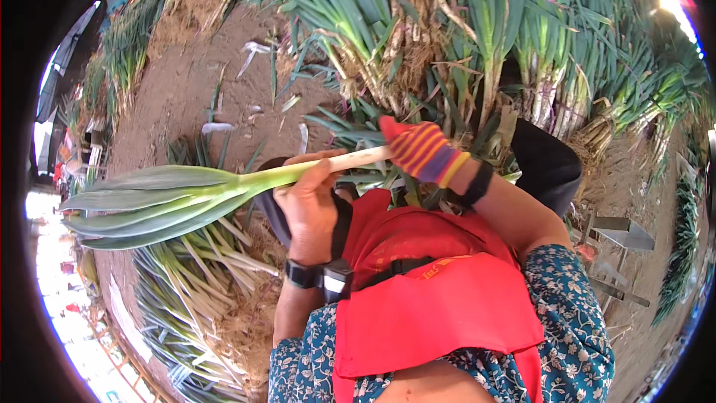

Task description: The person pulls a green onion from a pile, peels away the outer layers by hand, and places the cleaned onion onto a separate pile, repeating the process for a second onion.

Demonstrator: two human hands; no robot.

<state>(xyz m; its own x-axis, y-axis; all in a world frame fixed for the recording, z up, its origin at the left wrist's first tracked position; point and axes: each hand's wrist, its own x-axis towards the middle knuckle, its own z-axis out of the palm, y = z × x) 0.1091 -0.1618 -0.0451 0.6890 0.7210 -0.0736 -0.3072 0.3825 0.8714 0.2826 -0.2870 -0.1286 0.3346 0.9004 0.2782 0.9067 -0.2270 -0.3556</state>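
Note:
A long leek [291,175] lies level across my lap, its broad green leaves fanned out to the left and its pale white end pointing right. My bare left hand [309,205] is closed around the stalk where green turns to white. On the right, my right hand [426,151], in a striped red, yellow and purple knit glove, is closed on the white end. Its grip hides the leek's tip and any roots there.
Upright leek bundles [358,22] with roots stand on the dirt floor [194,89] ahead and to the right. A pile of leeks [186,276] lies at my left. A metal tray on a stand [625,233] is at the right. Leaf scraps lie beyond my knees.

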